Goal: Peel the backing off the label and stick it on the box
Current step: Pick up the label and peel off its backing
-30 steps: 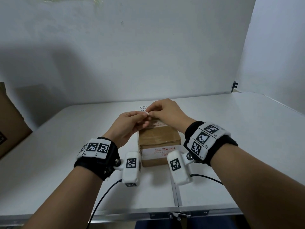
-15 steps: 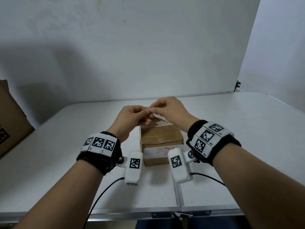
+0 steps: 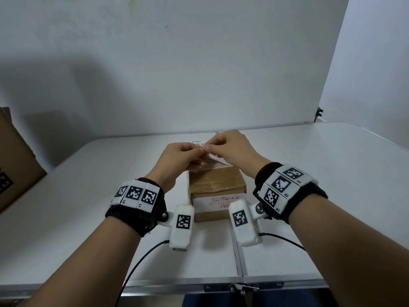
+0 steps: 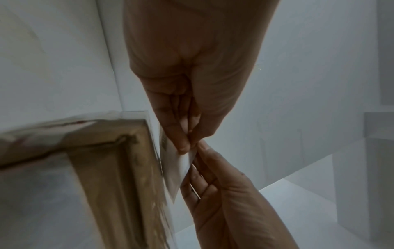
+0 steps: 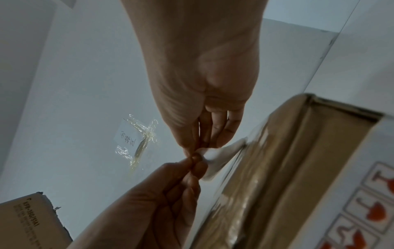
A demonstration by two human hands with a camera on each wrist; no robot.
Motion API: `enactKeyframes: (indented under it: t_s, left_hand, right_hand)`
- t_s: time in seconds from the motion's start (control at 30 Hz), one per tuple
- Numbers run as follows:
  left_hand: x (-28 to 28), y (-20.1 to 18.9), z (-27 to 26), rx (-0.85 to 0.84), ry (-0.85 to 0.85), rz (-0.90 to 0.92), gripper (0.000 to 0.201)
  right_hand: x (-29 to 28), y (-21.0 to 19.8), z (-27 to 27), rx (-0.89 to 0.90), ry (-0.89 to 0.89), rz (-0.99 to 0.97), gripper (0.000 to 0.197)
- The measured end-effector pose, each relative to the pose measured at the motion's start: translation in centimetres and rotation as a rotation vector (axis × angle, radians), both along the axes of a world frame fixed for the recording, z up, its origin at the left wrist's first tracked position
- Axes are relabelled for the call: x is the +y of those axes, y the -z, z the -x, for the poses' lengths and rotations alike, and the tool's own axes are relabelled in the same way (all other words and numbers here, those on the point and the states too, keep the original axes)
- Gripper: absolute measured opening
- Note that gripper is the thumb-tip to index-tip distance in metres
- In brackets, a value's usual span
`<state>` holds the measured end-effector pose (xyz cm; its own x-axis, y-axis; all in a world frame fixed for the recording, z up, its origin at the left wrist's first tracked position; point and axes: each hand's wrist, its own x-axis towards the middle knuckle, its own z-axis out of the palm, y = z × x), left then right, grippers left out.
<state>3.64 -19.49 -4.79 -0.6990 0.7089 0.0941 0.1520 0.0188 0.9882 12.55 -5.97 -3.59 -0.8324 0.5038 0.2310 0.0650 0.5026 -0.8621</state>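
White label (image 3: 213, 156) pinched by left hand (image 3: 177, 160), right hand (image 3: 232, 149), above box (image 3: 217, 187)

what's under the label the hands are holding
The taped brown box sits on the white table just beneath the label. Its far top edge is hidden by both hands.

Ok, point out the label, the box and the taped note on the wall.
label (image 4: 173, 170), left wrist view: white face below the pinching fingertips.
box (image 3: 218, 185), head view: taped brown top.
taped note (image 5: 129, 137), right wrist view: handwritten paper under clear tape.
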Motion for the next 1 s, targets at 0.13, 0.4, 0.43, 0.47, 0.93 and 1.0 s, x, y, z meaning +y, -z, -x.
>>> enactKeyframes:
  t_s: [0.13, 0.4, 0.43, 0.47, 0.93, 1.0]
  left_hand:
    - [0.1, 0.0, -0.3, 0.024, -0.038, 0.02, 0.018]
    - [-0.1, 0.0, -0.4, 0.026, -0.016, 0.062, 0.011]
    - [-0.3, 0.0, -0.4, -0.008, -0.012, 0.06, 0.012]
    - [-0.3, 0.1, -0.4, -0.051, -0.011, 0.053, 0.013]
    - [1.3, -1.1, -1.0, -0.163, 0.05, 0.062, 0.04]
    - [1.3, -0.9, -0.9, -0.209, 0.087, 0.008, 0.027]
  right_hand:
    - [-0.2, -0.2, 0.1, -0.005, 0.024, -0.005, 0.014]
    - [0.3, -0.1, 0.1, -0.032, 0.049, 0.096, 0.016]
    - [0.6, -0.1, 0.0, -0.023, 0.067, 0.126, 0.019]
    - [0.9, -0.2, -0.1, -0.009, 0.081, 0.154, 0.022]
    - [0.4, -0.3, 0.5, 0.068, 0.106, 0.089, 0.008]
    - [0.5, -0.2, 0.5, 0.077, 0.109, 0.114, 0.008]
